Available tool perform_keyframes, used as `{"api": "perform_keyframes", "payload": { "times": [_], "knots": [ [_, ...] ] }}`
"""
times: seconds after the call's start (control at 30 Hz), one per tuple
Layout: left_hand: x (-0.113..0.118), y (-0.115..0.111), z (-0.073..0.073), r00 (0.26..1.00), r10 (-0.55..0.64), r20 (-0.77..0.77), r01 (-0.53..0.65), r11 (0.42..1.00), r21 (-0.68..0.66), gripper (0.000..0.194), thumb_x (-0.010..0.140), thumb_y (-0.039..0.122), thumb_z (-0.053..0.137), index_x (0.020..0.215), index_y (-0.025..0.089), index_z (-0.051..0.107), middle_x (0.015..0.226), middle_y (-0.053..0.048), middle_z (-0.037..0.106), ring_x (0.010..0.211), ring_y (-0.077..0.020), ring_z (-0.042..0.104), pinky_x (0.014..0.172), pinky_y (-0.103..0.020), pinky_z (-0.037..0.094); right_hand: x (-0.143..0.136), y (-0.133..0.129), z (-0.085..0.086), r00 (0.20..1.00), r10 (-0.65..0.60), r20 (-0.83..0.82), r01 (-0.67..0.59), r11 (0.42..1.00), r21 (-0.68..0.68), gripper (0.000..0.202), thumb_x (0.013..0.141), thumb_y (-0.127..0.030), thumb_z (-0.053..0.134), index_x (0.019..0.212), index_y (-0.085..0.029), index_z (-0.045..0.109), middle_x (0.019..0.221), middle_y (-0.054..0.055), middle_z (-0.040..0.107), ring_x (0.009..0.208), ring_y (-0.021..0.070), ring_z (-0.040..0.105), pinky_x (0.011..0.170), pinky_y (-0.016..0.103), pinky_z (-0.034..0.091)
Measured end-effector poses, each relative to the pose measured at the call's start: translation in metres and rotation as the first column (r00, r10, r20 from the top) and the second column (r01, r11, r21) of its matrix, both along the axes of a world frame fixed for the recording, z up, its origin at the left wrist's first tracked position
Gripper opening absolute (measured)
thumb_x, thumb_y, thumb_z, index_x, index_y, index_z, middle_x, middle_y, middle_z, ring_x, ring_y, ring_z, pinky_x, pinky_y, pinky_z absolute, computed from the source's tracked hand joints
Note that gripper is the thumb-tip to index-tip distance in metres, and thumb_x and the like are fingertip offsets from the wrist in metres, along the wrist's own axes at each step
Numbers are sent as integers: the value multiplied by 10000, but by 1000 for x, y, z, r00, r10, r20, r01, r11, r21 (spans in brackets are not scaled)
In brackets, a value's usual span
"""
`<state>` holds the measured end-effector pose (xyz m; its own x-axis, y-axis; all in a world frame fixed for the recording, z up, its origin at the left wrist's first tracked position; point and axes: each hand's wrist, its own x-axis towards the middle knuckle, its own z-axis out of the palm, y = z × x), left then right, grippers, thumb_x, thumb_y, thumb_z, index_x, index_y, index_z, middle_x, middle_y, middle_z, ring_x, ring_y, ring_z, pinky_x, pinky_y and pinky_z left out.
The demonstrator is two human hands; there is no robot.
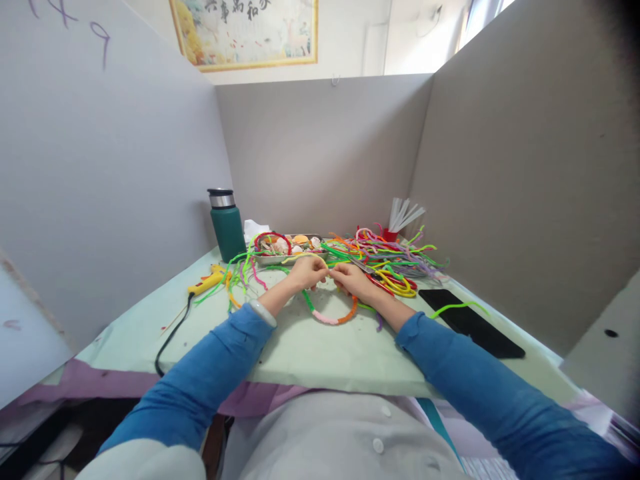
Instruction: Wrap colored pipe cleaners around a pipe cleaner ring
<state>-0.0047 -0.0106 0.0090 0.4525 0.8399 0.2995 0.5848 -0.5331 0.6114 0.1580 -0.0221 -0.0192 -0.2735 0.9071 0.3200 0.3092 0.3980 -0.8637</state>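
My left hand (307, 272) and my right hand (351, 279) meet above the middle of the table, fingertips pinched close together. A pale yellow pipe cleaner (304, 255) arches over my left hand and runs down to the pinched fingers of both. Beneath my hands hangs or lies a loop of pipe cleaner (326, 319) with green, pink and orange sections; its upper part is hidden behind my hands, so I cannot tell whether they touch it. Scissors (361, 265) lie just beyond my right hand, partly covered by the heap of pipe cleaners (395, 257).
A metal tray (265, 260) of shells and small pieces stands at the back, beside a green bottle (227, 227). Left lies a yellow glue gun (206, 283) with a black cord. A red cup (391, 235) holds glue sticks; a black phone (470, 323) lies right. Grey partitions (320, 147) enclose the table.
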Motion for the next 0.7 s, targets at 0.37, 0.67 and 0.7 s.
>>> {"api": "perform_keyframes", "payload": {
  "times": [0.37,0.67,0.7],
  "knots": [
    [0,-1,1,997,-67,26,67,998,0,224,727,314,552,842,130,610,669,5,611,417,-41,501,409,-144,357,1,5,-3,999,-1,-49,0,1000,-26,306,732,-462,498,671,-164,471,486,-62,409,366,45,334,332,162,259],
    [1,1,0,999,-24,24,23,998,52,215,737,220,534,926,144,602,815,-13,645,435,-32,524,448,-143,398,1,6,-5,999,-5,-46,4,1000,-29,264,731,-423,498,675,-167,468,495,-58,420,367,47,342,336,167,263],
    [2,0,0,999,-26,26,25,999,42,234,740,222,533,952,146,597,824,-16,647,434,-33,524,442,-143,397,1,6,-5,999,-7,-45,5,1000,-25,246,728,-405,498,671,-168,465,493,-60,420,368,48,343,339,167,264]
  ]
}}
